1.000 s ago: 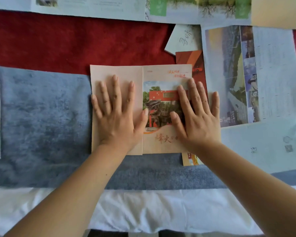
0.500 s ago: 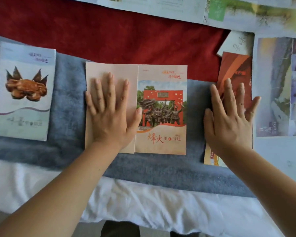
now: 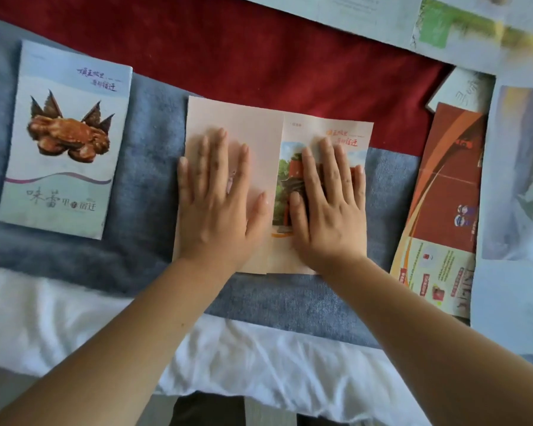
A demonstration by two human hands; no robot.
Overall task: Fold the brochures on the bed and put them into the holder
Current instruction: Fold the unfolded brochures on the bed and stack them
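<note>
1. The peach brochure point(image 3: 243, 124) lies flat on the bed in the middle of the view. Most of it is on the blue blanket point(image 3: 148, 210), and its far edge reaches onto the red blanket point(image 3: 259, 56) at twelve o'clock.
2. It shows two panels side by side. The left one is plain peach, and the right one is a cover with a red gateway photograph and Chinese lettering. A straight line runs between them from far edge to near edge.
3. The left hand point(image 3: 219, 207) rests palm down on the plain panel, open and gripping nothing. Its fingers are straight and a little spread, pointing to twelve o'clock.
4. The right hand point(image 3: 330, 207) lies open and flat in the same way on the picture panel, covering much of the photograph.
5. The two thumbs sit close on either side of the dividing line and do not touch.
6. At nine o'clock, well apart from the peach one, a folded pale crab brochure point(image 3: 65, 139) lies cover up on the blue blanket.
7. At three o'clock a red-and-orange brochure point(image 3: 443, 204) lies slightly tilted, with a strip of blue blanket between it and the peach one.
8. A small white card point(image 3: 462, 90) sits at its far end, and a pale sheet point(image 3: 520, 167) with blurred print lies beyond it at the right edge.
9. Large unfolded sheets point(image 3: 366, 16) run along the far edge from twelve to two o'clock.
10. At six o'clock a rumpled white sheet point(image 3: 259, 358) lies under both forearms.
</note>
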